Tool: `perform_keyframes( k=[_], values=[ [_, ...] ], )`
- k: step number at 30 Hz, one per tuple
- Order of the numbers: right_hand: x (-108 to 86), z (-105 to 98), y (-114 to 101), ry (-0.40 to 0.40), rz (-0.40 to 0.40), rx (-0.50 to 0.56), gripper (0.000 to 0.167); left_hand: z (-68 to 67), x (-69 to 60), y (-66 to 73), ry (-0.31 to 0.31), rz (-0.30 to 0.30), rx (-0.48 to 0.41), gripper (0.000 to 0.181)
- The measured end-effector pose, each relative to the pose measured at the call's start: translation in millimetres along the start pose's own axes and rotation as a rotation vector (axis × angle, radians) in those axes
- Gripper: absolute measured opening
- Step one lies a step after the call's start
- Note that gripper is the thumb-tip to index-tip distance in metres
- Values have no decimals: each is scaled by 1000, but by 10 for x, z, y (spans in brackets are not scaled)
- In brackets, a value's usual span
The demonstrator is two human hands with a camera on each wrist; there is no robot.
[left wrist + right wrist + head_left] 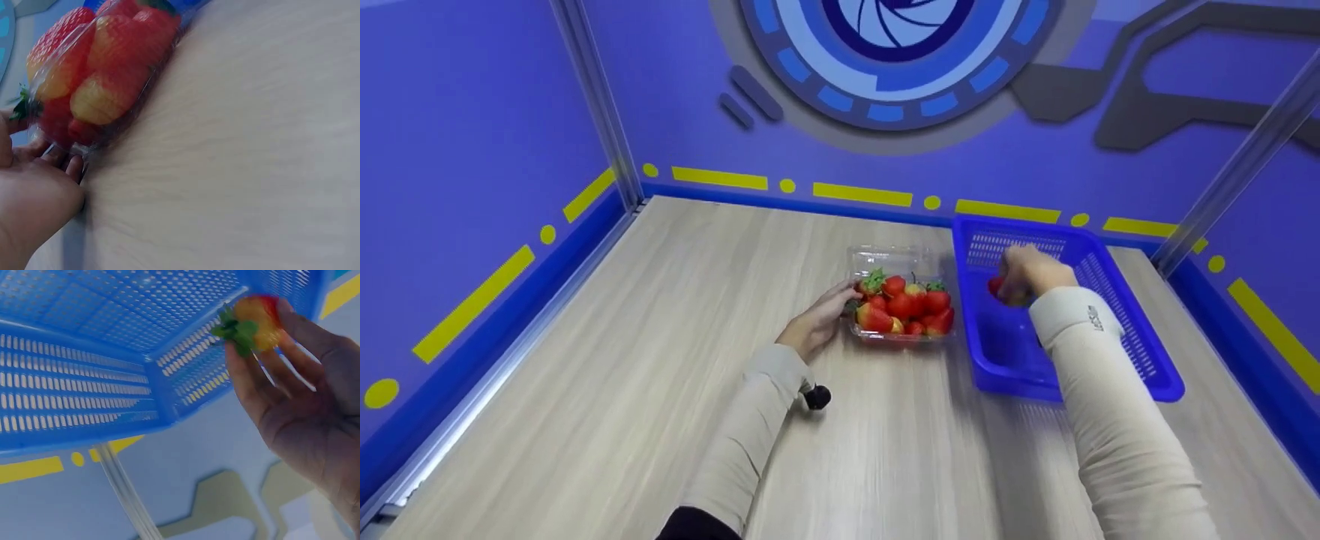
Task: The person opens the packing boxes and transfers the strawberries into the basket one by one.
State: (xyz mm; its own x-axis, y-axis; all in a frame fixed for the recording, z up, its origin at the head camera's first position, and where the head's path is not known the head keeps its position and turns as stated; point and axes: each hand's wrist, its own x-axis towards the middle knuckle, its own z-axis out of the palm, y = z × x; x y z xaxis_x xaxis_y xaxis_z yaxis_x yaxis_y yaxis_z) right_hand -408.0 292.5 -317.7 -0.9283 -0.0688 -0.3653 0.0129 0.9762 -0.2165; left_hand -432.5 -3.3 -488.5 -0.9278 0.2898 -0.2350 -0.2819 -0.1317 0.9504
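Head view: L hand (821, 319) grips L side of 1 clear, rectangular plastic punnet (900, 337) on pale wood-grain table (660, 337), prob. to steady it; R hand (1031, 270), apart from L, pinches 1 red-yellow strawberry w/ green leaves (260, 320) btwn thumb & fingers, over or inside (height unclear) 1 blue, rectangular, slotted plastic basket (1012, 388). Punnet's just beside basket, prob. for a short reach. Approx. a dozen red strawberries (900, 305) in punnet, exact no. can't tell b/c overlap; cream R sleeve (1125, 427) hides part of basket interior.
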Motion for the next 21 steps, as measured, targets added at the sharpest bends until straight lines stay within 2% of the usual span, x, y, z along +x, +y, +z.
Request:
perform_keyframes(
  k=[3, 6, 9, 12, 16, 18, 21],
  values=[
    [25, 135, -24, -71, -17, -6, 24, -48, -24, -34, -11, -2, -7, 55],
    [71, 224, -95, -78, -42, -33, 28, -80, -40, -44, 1, 4, -2, 52],
    [122, 255, -148, -92, 2, -70, 24, -88, -47, -35, 4, 2, 6, 52],
    [160, 249, -155, -156, 45, -105, 18, -74, -41, -19, -3, 2, 13, 54],
    [173, 239, -137, -236, 11, -132, 14, -44, -27, -10, -13, 7, 19, 55],
    [172, 247, -131, -252, 16, -117, 15, -30, -24, -7, -20, 11, 26, 54],
    [165, 269, -127, -237, 53, -113, 9, -20, -20, 3, -19, 11, 23, 52]
  ],
)
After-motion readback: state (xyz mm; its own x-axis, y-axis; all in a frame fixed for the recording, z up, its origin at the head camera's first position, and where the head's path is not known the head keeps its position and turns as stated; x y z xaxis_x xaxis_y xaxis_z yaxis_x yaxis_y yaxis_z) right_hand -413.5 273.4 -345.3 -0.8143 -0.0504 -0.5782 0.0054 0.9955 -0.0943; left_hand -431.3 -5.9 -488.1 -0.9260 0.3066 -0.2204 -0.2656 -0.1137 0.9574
